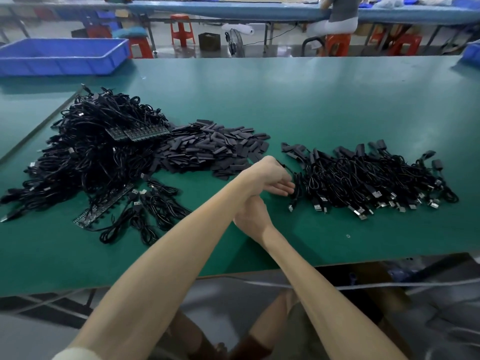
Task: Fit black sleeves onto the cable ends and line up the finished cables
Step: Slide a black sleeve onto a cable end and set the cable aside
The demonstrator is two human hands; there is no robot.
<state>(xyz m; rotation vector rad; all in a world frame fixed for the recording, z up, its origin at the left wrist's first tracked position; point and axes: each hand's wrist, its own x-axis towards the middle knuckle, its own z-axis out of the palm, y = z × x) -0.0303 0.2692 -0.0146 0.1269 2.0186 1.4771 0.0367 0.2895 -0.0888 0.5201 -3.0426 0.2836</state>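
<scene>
**Lining up a finished cable**

Green surface: big heap of unsleeved USB cables on the left, pile of black sleeves in the middle, row of finished cables on the right. I read the step as lining up. The left hand, fingers fairly straight, touches the row's leftmost cable. The right hand is tucked under that wrist, so I can't tell its state. Next I'd fetch another cable and sleeve, though the crossed arms hinder that. Blue crate is well apart.
</scene>
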